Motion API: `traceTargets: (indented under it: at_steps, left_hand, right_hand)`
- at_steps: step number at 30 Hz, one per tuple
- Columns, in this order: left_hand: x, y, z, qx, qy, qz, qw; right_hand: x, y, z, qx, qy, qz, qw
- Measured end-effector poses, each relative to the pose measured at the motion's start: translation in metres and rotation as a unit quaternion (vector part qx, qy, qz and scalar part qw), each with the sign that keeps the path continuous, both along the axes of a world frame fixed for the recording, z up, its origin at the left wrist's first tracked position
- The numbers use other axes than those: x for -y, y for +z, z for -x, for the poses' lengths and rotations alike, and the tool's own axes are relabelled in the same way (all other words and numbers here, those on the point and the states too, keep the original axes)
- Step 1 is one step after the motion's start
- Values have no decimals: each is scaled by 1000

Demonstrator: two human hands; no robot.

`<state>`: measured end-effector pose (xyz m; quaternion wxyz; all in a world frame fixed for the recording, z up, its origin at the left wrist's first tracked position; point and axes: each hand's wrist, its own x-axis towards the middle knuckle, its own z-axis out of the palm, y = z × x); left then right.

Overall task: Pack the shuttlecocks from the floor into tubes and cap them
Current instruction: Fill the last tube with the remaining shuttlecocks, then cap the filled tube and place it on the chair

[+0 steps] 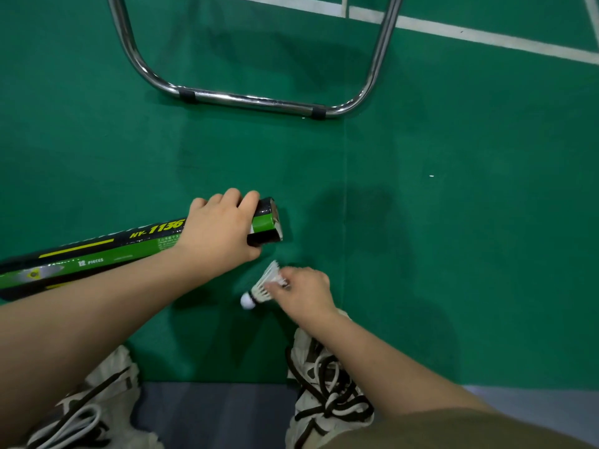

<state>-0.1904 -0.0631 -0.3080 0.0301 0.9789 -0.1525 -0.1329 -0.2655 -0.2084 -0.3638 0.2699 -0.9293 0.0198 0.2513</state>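
The tube (97,251) is gripped near its mouth by the left hand (220,228), fingers curled round it. The shuttlecock (264,283) is pinched by the feathers in the right hand (304,290), at 6 o'clock from the mouth, cork aimed at 8. It should be swung round and fed in cork first; what's already inside can't really be made out.

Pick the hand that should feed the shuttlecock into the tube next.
Right. The right hand pinches the shuttlecock by its feathers, close to the tube's open end. The left hand is occupied gripping the tube.
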Motion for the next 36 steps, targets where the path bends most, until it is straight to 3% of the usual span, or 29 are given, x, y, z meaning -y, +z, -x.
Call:
traceTargets:
  at_steps: [4, 8, 10, 15, 19, 24, 28, 31, 36]
  left_hand:
    - [-8, 1, -2, 7, 13, 1, 1000]
    - [-9, 2, -2, 8, 17, 8, 1000]
    - [-7, 2, 0, 7, 13, 8, 1000]
    - [-2, 11, 3, 27, 11, 24, 999]
    - [-3, 26, 3, 55, 10, 56, 997]
    - [-6, 65, -12, 93, 50, 123, 987]
    - [-12, 106, -27, 104, 84, 199, 971]
    - [-16, 143, -37, 127, 97, 260, 952]
    - [-22, 207, -50, 148, 167, 346, 911]
  right_hand:
    - [11, 23, -22, 90, -234, -135, 959]
    - [20, 44, -43, 223, -314, -154, 910]
    - [15, 49, -50, 230, -299, -162, 912]
    - [-6, 56, -49, 100, -201, -268, 937]
    - [-11, 73, -48, 77, -123, -292, 945]
    - [-15, 128, -76, 80, 1, -218, 973]
    - [-26, 179, -96, 129, 42, -156, 978]
    - [-38, 216, -106, 228, 65, -86, 968]
    - [-61, 274, -119, 446, 103, -10, 889]
